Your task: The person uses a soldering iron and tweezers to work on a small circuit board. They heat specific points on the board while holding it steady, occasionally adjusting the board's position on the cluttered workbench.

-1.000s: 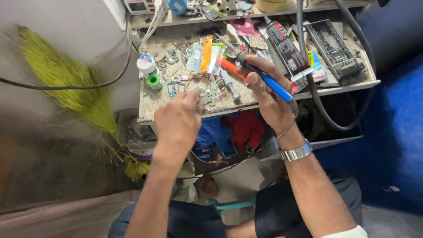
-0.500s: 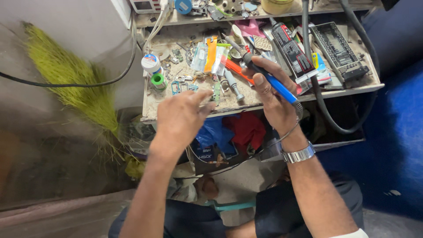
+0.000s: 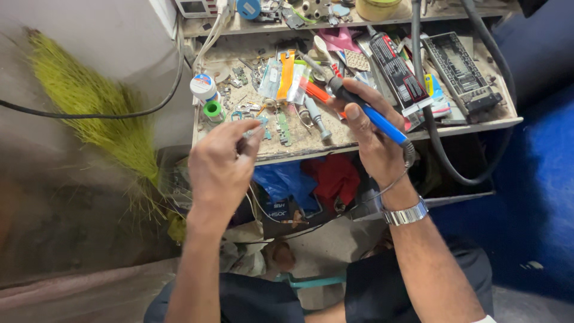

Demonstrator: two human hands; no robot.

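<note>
The right hand (image 3: 373,140) is gripping a blue-handled soldering iron with a black collar and metal tip (image 3: 359,107), its fingers wrapped and clamped around the handle. The iron's long axis is running diagonally: the tip is pointing up and to the left, toward the cluttered, dusty wooden workbench (image 3: 299,143), while the tail end with its cord is trailing down and to the right, past the heel of the palm. The thumb is pressing on the handle just behind the black collar, so the blue grip is sticking out beyond the fingers on the lower right.

The left hand (image 3: 221,164) is hovering over the bench's front edge, thumb and forefinger pinched together on a small metal piece (image 3: 252,130) too tiny to identify. A yellow-green bristle broom (image 3: 95,107) is leaning at the left.
</note>
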